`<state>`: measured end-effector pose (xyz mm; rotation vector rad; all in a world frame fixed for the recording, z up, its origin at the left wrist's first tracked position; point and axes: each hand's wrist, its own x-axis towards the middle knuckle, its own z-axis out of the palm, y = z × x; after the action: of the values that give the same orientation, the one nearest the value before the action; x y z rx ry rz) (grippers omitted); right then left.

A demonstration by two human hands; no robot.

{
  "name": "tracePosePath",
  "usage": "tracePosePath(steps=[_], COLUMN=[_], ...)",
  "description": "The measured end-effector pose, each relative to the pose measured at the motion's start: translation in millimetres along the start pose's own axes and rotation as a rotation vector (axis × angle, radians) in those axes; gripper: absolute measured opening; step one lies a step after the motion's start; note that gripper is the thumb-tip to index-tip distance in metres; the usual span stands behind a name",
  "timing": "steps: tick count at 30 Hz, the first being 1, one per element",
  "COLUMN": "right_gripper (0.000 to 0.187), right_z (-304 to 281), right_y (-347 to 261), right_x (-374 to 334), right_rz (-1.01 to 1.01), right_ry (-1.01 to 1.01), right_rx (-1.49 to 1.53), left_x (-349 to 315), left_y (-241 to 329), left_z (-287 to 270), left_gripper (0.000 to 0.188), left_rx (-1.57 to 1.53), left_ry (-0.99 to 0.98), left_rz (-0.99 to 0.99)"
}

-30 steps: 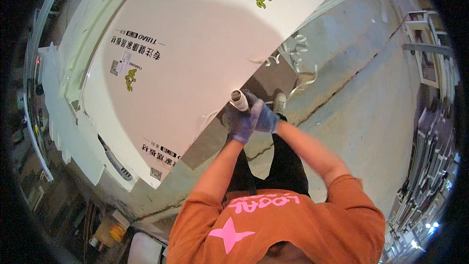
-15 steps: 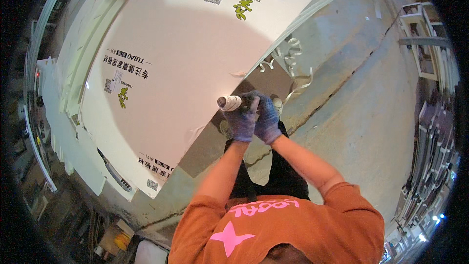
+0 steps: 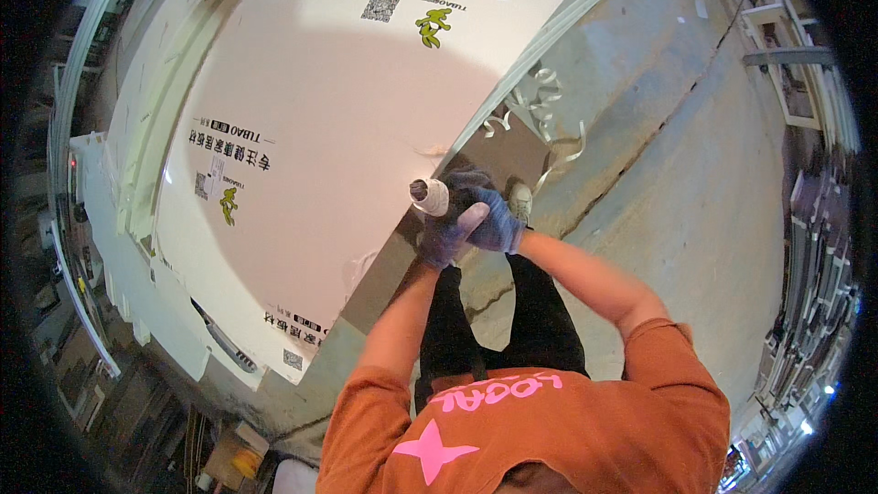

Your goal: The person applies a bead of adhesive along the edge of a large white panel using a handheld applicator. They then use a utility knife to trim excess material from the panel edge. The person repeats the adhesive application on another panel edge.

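Note:
Both my hands wear blue-grey gloves and are closed together on a dark tool with a white-wrapped round end (image 3: 432, 196). My left hand (image 3: 441, 240) grips it on the near side, and my right hand (image 3: 498, 223) lies against it from the right with its thumb across. The wrapped end points up and to the left over the edge of a large white printed board (image 3: 302, 128). The rest of the tool is hidden by the gloves and I cannot make out its kind. A small torn flap of film (image 3: 428, 154) shows at the board's edge just beyond my hands.
Curled white strips (image 3: 546, 96) lie on the concrete floor (image 3: 677, 210) to the right, by a brown sheet (image 3: 512, 137). A dark slotted tool (image 3: 224, 340) rests at the board's near left corner. Frames (image 3: 782, 59) and piled lengths (image 3: 809, 265) line the right side.
The tool's wrapped end has tilted more upright, and my left hand has shifted slightly down and left. My right thumb has swung lower across the grip. The view has shifted a little.

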<state>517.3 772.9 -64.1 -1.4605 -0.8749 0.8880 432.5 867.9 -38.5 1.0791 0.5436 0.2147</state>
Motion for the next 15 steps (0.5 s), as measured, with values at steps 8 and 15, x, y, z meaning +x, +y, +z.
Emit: tracePosePath(steps=[8, 15], right_gripper=[0.08, 0.053], right_z=[-71.7, -5.1], right_y=[-14.6, -1.0], right_x=[20.7, -12.6], right_rz=[0.336, 0.088], right_ry=[-0.85, 0.389], right_rx=[-0.093, -0.423], left_x=[20.9, 26.5], left_y=[12.7, 3.8], left_z=[28.2, 45.6], left_gripper=[0.014, 0.025], left_rx=[0.033, 0.378], left_ry=[-0.052, 0.53], left_rz=[0.204, 0.045])
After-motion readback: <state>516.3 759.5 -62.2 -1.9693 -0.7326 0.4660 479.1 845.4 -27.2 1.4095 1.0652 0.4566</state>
